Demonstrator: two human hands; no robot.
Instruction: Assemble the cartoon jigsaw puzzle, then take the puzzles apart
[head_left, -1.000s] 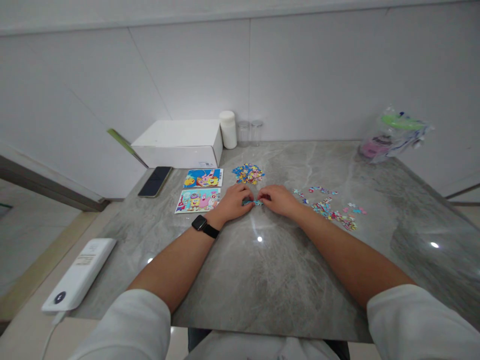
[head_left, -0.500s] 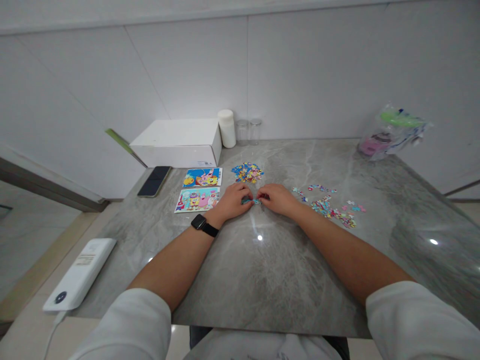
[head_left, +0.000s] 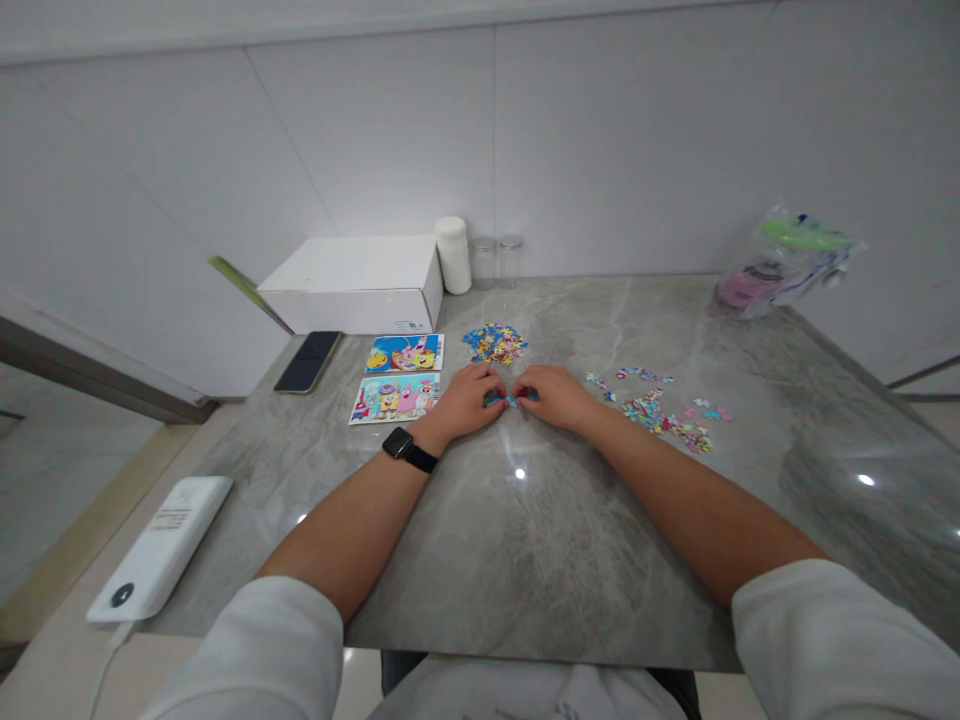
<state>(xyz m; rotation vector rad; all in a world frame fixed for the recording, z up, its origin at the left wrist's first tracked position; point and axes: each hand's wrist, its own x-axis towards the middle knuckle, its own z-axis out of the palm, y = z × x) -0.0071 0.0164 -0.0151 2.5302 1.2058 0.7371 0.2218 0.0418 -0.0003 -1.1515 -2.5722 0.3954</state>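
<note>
My left hand (head_left: pixel 466 399) and my right hand (head_left: pixel 553 396) meet at the middle of the grey marble table (head_left: pixel 525 530), fingertips pinched together on small blue jigsaw pieces (head_left: pixel 508 401) that rest on the tabletop. A black watch (head_left: pixel 401 446) sits on my left wrist. A heap of colourful loose pieces (head_left: pixel 495 343) lies just beyond my hands. More pieces (head_left: pixel 660 411) are scattered to the right of my right hand. Two cartoon picture cards (head_left: pixel 397 376) lie left of my left hand.
A white box (head_left: pixel 360 284), a white jar (head_left: pixel 454 256) and two small clear jars (head_left: pixel 498 260) stand at the back by the wall. A dark phone (head_left: pixel 309 361) lies left of the cards. A white power bank (head_left: pixel 160 546) is at the near left edge. A plastic bag (head_left: pixel 784 262) sits back right.
Both hands stay pinched on the blue pieces with only slight finger shifts. The view has tilted a little.
</note>
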